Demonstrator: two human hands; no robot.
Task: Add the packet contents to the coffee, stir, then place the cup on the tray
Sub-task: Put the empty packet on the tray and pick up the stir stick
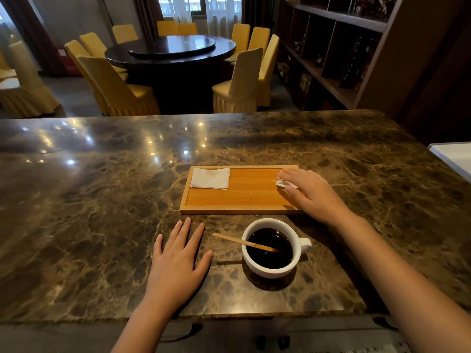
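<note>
Your right hand (309, 192) lies palm down over the right end of the shallow rectangular wooden tray (244, 197), fingers stretched out and close together, covering a small white printed paper packet (285, 183). Only the packet's left edge shows past your fingertips, so you cannot tell from here whether the fingers are pinching it or just resting on it. At the tray's other end, far to the left of that hand, sits a folded white paper napkin (210, 178).

Just below your right wrist, off the tray and close to its near edge, stands the round white ceramic cup (272, 248) of dark coffee, its handle pointing toward your right forearm. A thin wooden stir stick (242, 242) leans in the cup, one end in the coffee, the other poking out over the rim toward your left hand (178, 261).

That left hand is flat on the brown veined marble countertop (102, 200), fingers spread, holding nothing, just beside the stick's free end without touching it.
</note>
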